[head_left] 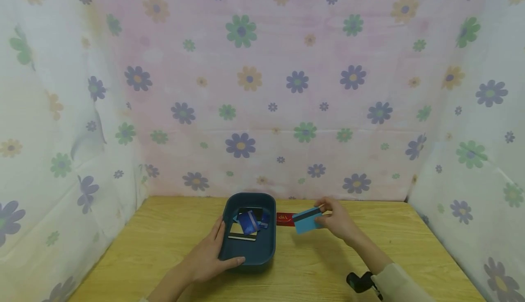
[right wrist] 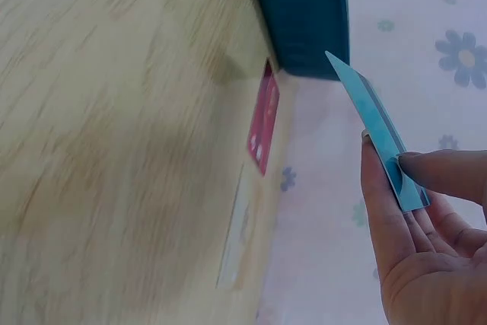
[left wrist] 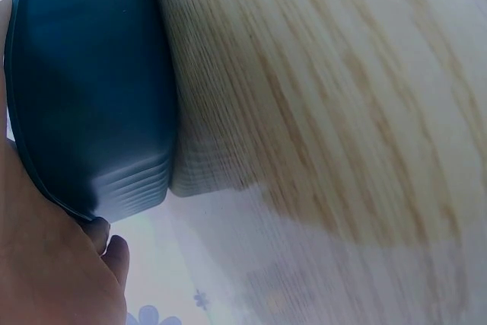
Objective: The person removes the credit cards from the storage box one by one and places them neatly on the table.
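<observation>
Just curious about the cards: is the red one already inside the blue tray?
No, the red card lies flat on the table just outside the tray, on its right.

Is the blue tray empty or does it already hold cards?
It holds cards: several cards lie overlapping inside the blue tray, seen from the head view.

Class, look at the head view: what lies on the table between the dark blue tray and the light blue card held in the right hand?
A red card lies flat on the table there, beside the tray; the right wrist view shows it too.
</observation>
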Motion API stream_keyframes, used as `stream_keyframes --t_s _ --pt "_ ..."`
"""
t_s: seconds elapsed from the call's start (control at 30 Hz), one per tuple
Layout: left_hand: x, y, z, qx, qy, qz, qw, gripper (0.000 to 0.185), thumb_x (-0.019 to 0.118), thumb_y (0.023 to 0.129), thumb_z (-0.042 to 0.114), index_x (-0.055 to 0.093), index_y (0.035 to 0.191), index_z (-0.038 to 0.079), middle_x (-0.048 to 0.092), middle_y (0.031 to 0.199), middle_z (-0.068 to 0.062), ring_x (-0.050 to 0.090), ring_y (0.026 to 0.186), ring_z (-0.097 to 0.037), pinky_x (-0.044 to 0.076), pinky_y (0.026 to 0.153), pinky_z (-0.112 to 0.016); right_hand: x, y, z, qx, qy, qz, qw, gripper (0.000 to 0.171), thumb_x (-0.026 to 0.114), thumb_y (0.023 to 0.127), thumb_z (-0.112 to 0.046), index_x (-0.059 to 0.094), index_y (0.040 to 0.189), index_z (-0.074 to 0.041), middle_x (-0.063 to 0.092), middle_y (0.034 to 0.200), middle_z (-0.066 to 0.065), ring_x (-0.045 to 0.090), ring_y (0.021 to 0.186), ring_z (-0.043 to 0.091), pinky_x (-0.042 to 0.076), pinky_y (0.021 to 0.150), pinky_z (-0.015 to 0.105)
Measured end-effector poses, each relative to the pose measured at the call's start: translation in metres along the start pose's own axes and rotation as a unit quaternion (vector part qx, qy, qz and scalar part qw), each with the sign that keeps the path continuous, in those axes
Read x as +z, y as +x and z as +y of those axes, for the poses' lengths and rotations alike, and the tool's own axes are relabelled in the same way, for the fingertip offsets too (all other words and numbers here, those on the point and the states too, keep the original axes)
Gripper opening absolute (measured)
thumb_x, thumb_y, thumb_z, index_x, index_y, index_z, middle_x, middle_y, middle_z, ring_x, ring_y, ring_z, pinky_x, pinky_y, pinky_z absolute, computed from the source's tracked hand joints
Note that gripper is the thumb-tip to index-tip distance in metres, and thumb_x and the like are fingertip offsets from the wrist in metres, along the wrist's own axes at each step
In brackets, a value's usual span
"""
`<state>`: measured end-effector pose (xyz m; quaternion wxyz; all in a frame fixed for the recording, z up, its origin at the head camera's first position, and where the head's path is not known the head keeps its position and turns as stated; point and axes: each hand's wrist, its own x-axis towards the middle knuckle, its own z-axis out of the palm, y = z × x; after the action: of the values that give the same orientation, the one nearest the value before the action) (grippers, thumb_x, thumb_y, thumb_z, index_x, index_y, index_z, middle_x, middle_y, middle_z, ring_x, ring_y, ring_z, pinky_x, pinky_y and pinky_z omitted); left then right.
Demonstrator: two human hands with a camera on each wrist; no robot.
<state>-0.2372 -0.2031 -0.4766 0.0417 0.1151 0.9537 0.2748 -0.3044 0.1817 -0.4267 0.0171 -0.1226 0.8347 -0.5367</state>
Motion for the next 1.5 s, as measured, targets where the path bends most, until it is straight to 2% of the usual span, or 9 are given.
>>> stream_keyframes --t_s 0.17,0.4,0.63,0.77,0.9,1.07,1.23,1.5 --pt "0.000 0.001 0.001 -0.004 0.000 -0.002 1.0000 0.126 0.065 0.082 0.079 0.007 0.164 0.002 -0.004 0.172 -0.013 0.027 0.150 -0.047 0.034 0.113 -0.065 -0.008 0.000 0.009 0.004 -0.003 0.001 1.000 0.033 0.068 0.089 0.009 0.058 0.121 0.006 0.059 0.103 0.020 0.058 0.085 0.025 0.057 0.070 0.037" --pt "0.000 0.003 0.002 -0.008 0.002 -0.001 1.0000 0.125 0.064 0.082 0.079 0.008 0.164 0.002 -0.003 0.172 -0.013 0.029 0.149 -0.047 0.036 0.112 -0.065 -0.019 0.002 0.020 0.012 -0.001 -0.001 1.000 0.035 0.068 0.089 0.010 0.058 0.122 0.006 0.057 0.101 0.020 0.059 0.078 0.025 0.059 0.071 0.043" --pt "0.001 0.003 0.004 -0.008 -0.002 0.001 1.0000 0.125 0.065 0.083 0.078 0.007 0.164 0.002 -0.003 0.172 -0.013 0.028 0.149 -0.048 0.035 0.112 -0.065 -0.030 0.000 0.031 0.022 -0.039 0.017 0.999 0.035 0.070 0.089 0.007 0.059 0.122 0.004 0.061 0.106 0.019 0.059 0.092 0.026 0.056 0.070 0.037" --pt "0.000 0.002 0.006 -0.009 -0.004 0.001 1.0000 0.125 0.065 0.083 0.078 0.007 0.164 0.002 -0.003 0.172 -0.013 0.027 0.149 -0.048 0.035 0.112 -0.065 -0.037 -0.001 0.036 0.032 -0.042 0.021 0.998 0.035 0.069 0.090 0.006 0.058 0.124 0.006 0.060 0.106 0.021 0.059 0.083 0.024 0.057 0.069 0.041" --pt "-0.001 0.001 0.006 -0.009 -0.005 0.002 0.9999 0.125 0.065 0.083 0.077 0.007 0.164 0.002 -0.003 0.172 -0.013 0.027 0.149 -0.048 0.035 0.112 -0.065 -0.043 -0.001 0.042 0.038 -0.050 0.026 0.998 0.038 0.069 0.090 0.006 0.056 0.125 0.008 0.058 0.104 0.022 0.056 0.078 0.022 0.056 0.065 0.039" --pt "0.000 0.001 0.005 -0.008 -0.005 0.003 1.0000 0.125 0.065 0.083 0.077 0.006 0.164 0.002 -0.003 0.172 -0.012 0.028 0.150 -0.047 0.035 0.113 -0.065 -0.051 0.000 0.052 0.047 -0.078 0.040 0.995 0.038 0.070 0.090 0.004 0.057 0.126 0.008 0.060 0.107 0.023 0.056 0.091 0.028 0.052 0.065 0.034" --pt "0.001 0.001 0.004 -0.006 0.000 0.004 1.0000 0.125 0.064 0.083 0.079 0.007 0.164 0.003 -0.003 0.172 -0.012 0.027 0.150 -0.047 0.035 0.113 -0.065 -0.061 0.000 0.062 0.050 -0.097 0.050 0.993 0.040 0.071 0.089 0.003 0.057 0.127 0.009 0.061 0.114 0.028 0.057 0.104 0.037 0.052 0.069 0.036" --pt "0.003 0.002 0.001 -0.002 0.006 0.006 1.0000 0.125 0.063 0.083 0.079 0.008 0.164 0.002 -0.002 0.172 -0.013 0.028 0.149 -0.047 0.036 0.112 -0.065 -0.073 0.005 0.080 0.058 -0.105 0.065 0.991 0.043 0.069 0.088 0.004 0.055 0.128 0.013 0.061 0.109 0.027 0.056 0.097 0.033 0.052 0.067 0.033"
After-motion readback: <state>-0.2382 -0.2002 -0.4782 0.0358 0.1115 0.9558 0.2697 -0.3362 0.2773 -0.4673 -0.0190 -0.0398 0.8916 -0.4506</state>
